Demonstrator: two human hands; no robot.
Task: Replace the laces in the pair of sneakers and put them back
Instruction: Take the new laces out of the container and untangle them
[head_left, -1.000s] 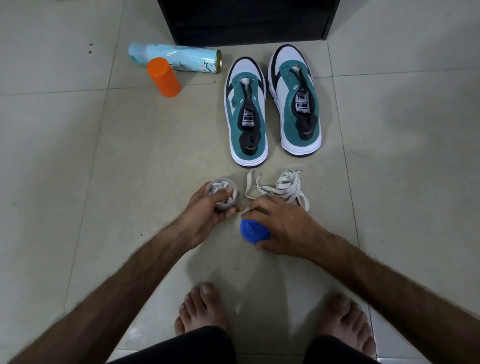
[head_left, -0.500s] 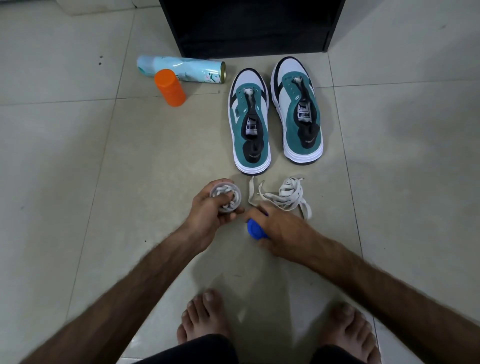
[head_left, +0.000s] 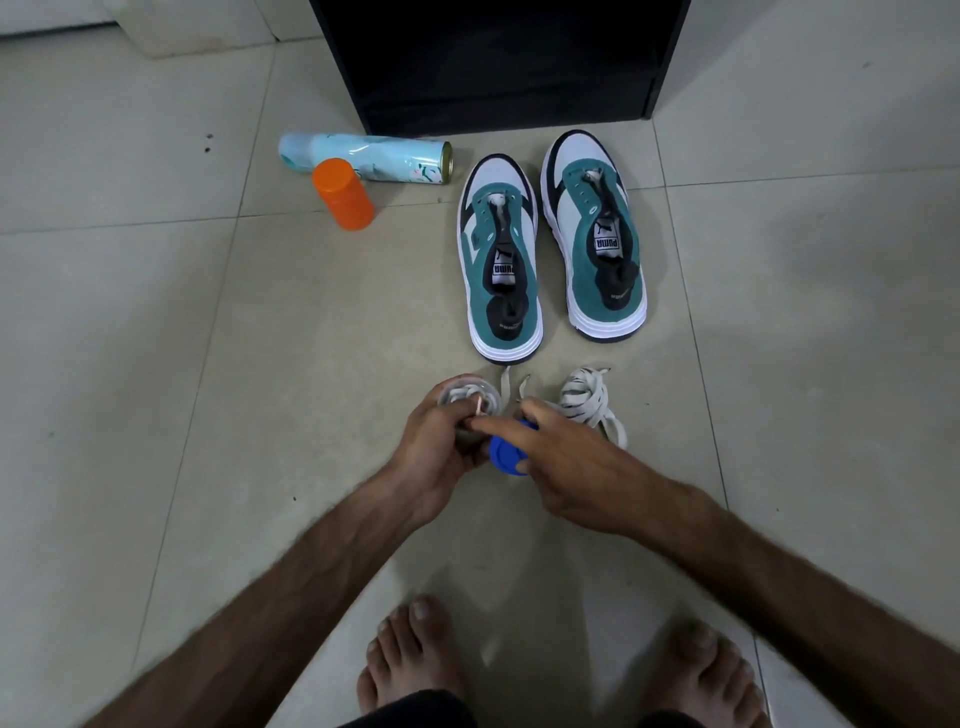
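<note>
Pale tiled floor (head_left: 156, 364), with a dark cabinet (head_left: 498, 62) at the far edge. The pair of sneakers (head_left: 550, 249) sits laceless just in front of the cabinet, toes toward it. Nearer us than the sneakers lies a loose bundle of white laces (head_left: 584, 400). Our left hand (head_left: 441, 441) curls round a small clear container (head_left: 470, 397) holding another coiled lace; our right hand (head_left: 566, 462) keeps a blue lid (head_left: 506, 453) tucked under the palm, its forefinger and thumb reaching into the container mouth (whether that grip is already pinching lace we cannot tell).

Laces should handle light, limp and tangle-prone; best taken by a stiff tip, not mid-coil. Sneakers look light and firm; hold at the heel or sidewall.

Against the half-second-earlier frame, the right hand has moved across to the container, and the lid shows more. An orange bottle (head_left: 343, 195) and a spray can (head_left: 363, 158) lie left of the sneakers.
</note>
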